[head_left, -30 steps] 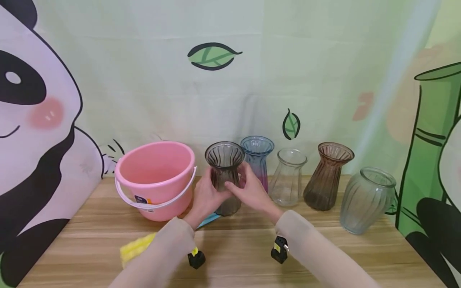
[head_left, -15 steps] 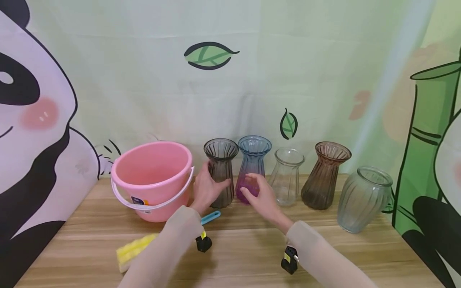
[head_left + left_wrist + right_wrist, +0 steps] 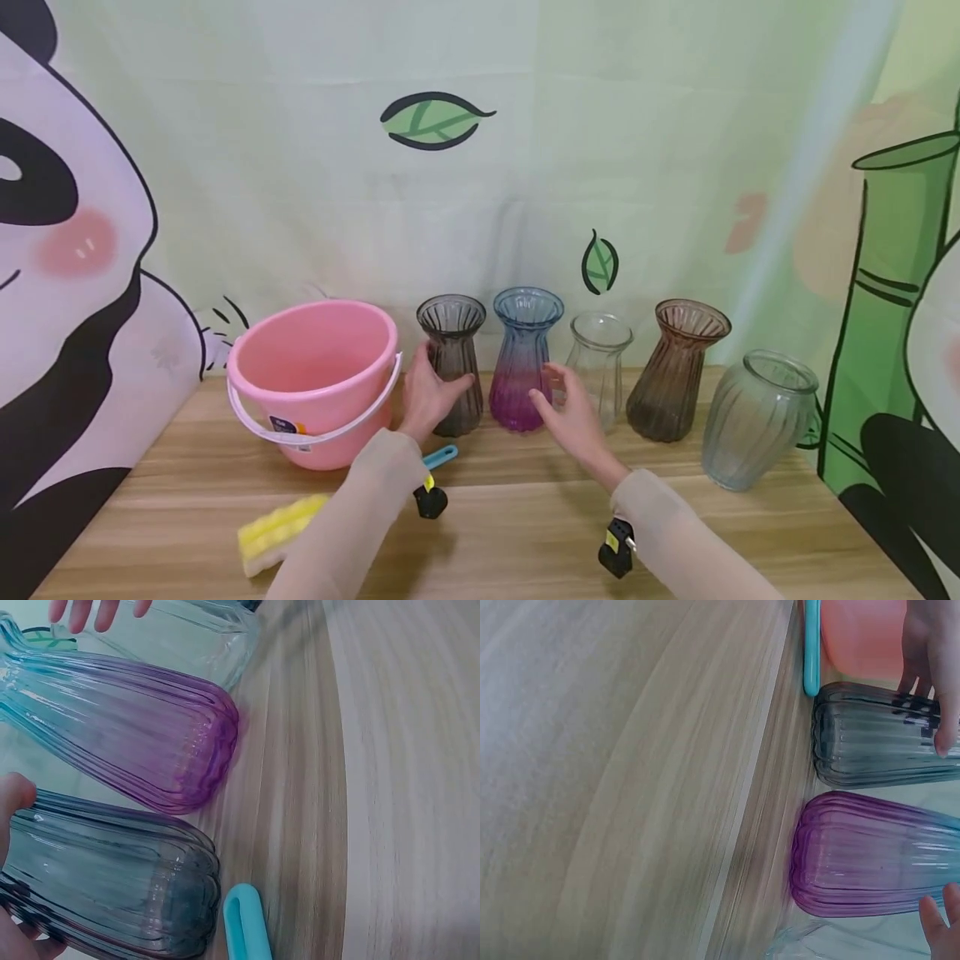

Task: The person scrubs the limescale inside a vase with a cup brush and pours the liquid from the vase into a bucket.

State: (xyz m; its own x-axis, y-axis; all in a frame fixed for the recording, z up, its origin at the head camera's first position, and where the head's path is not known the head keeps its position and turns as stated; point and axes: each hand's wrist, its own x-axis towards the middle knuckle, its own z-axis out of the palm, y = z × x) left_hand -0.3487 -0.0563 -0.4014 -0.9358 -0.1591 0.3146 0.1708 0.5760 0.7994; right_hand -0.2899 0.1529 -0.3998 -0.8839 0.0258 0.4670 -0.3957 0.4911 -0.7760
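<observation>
A grey ribbed glass vase (image 3: 463,367) stands upright on the wooden table. My left hand (image 3: 431,398) grips its side, thumb across the front and fingers on the bucket side; the right wrist view shows this thumb (image 3: 946,735) against the glass. Just right of it is a vase fading from blue to purple (image 3: 517,375). My right hand (image 3: 576,421) is held with fingers spread at that vase's lower right side, holding nothing. It overlaps a clear glass vase (image 3: 602,367) behind it.
A pink bucket (image 3: 341,417) with a white handle stands at the left. A brown vase (image 3: 671,383) and a pale rounded glass jar (image 3: 759,421) stand at the right. A yellow sponge (image 3: 279,530) and a blue handle (image 3: 441,456) lie in front. A printed cloth hangs behind.
The grey vase has moved back and slightly left, coming apart from the blue-purple one. My right hand has let go of it and moved right. My left hand stays on it.
</observation>
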